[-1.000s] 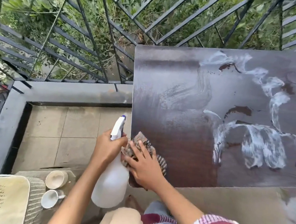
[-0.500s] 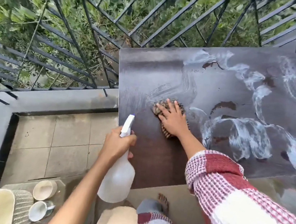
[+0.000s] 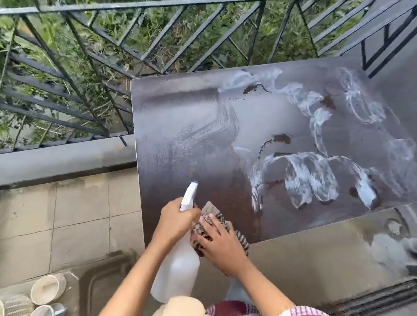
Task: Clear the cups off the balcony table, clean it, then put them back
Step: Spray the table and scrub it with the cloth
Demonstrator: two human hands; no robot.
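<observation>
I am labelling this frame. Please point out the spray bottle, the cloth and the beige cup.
spray bottle (image 3: 176, 270): head view, on its white body.
checked cloth (image 3: 241, 238): head view, on its striped right edge.
beige cup (image 3: 47, 288): head view, on its inner wall.

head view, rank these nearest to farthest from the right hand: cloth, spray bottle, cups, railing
1. cloth, under the right hand
2. spray bottle, just to its left
3. cups, low at lower left
4. railing, far side, top
</observation>
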